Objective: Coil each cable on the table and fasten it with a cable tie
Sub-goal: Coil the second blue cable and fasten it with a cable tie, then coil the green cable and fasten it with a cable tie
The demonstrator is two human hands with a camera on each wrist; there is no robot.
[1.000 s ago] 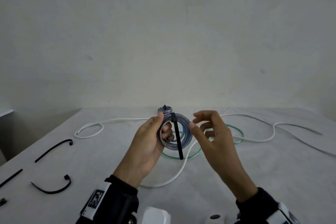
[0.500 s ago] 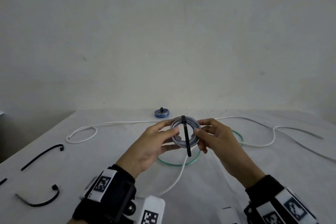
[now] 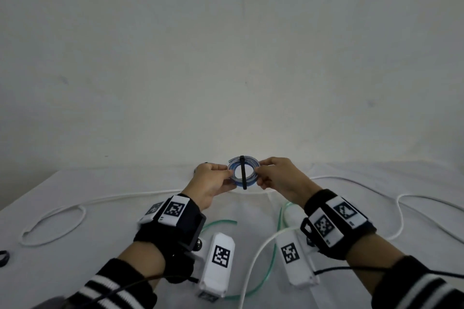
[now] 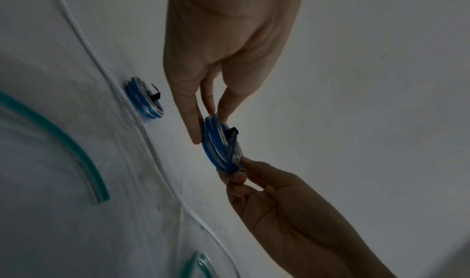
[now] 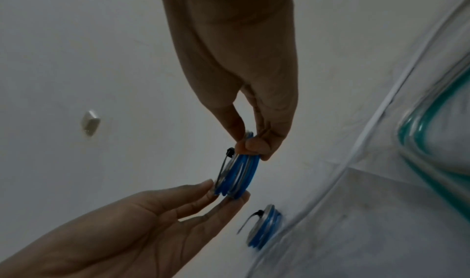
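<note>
- While both hands hold it above the table's (image 3: 75, 183) far edge, the blue coil (image 3: 243, 171) stands upright, a black tie (image 3: 243, 173) across it
- Left hand (image 3: 209, 184) pinches the coil's left rim, right hand (image 3: 281, 178) its right rim
- Second tied coil (image 4: 144, 101) lies at the far edge
- White cable (image 3: 52, 226) and green cable (image 3: 273, 256) lie loose nearer the person

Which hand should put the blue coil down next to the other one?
Probably left. Both hands pinch the tied blue coil, but the finished coil lies on the table nearer the left hand than the right hand.
</note>
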